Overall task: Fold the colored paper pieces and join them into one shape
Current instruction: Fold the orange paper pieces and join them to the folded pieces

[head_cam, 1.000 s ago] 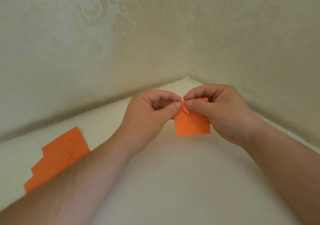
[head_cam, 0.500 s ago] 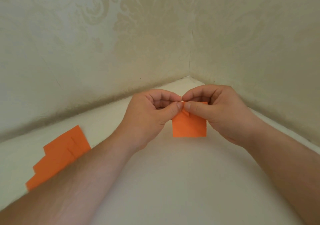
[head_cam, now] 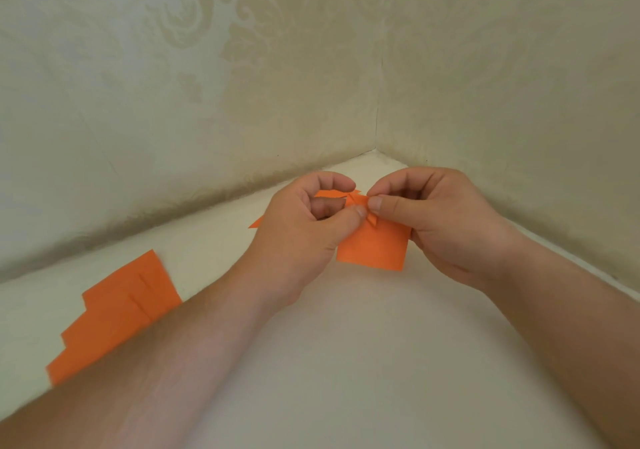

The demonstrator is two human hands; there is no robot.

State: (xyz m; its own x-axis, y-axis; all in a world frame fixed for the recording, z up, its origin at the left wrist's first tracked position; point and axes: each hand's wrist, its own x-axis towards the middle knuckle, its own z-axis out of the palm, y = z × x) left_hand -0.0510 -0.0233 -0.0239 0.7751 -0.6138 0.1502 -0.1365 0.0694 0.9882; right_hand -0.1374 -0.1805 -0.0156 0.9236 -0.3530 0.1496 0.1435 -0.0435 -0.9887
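Item 1: orange paper piece (head_cam: 372,249), small, roughly square, held up above the white tabletop (head_cam: 346,362) near the far corner. Its lower half hangs free between the two hands; its upper edge is gathered into small creases where the fingers meet. A further orange tip shows past the left hand's knuckles on the far side, and another at that hand's left edge; whether these belong to the same piece cannot be told

Item 2: left hand (head_cam: 304,227), fingers curled, thumb and forefinger pinching the upper left part of the orange paper piece at the creased spot

Item 3: right hand (head_cam: 440,220), fingers curled, thumb and forefinger pinching the upper right part of the same piece, thumb tip almost touching the left thumb tip

Item 4: stack of orange papers (head_cam: 114,313), lying flat on the tabletop at the left, well apart from the held piece, sheets offset stepwise, short slits or fold lines visible on the upper ones; near end partly hidden by the left forearm

Item 5: cream patterned walls (head_cam: 207,85), two, meeting in a corner just behind the hands
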